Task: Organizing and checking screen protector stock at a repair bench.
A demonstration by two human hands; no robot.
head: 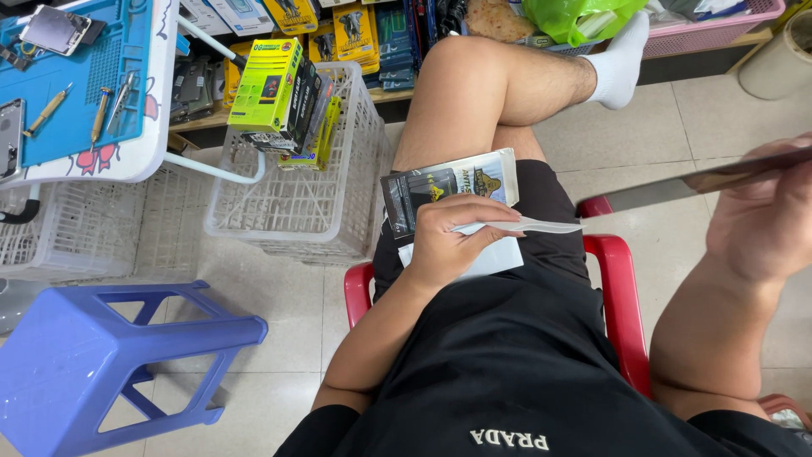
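My left hand [452,241] rests on my lap, pinching a thin white strip [541,226] that runs right toward a flat dark phone-like slab [677,188]. My right hand [761,211] holds that slab edge-on at the right side of the view. Under my left hand lie a dark printed package [440,186] and a white sheet [499,258], both on my black shorts.
A red plastic chair [622,296] is under me. White wire baskets [296,203] with yellow-green boxes [266,85] stand ahead. A blue stool [93,355] is at lower left, and a white table with a blue mat and tools [76,76] at upper left.
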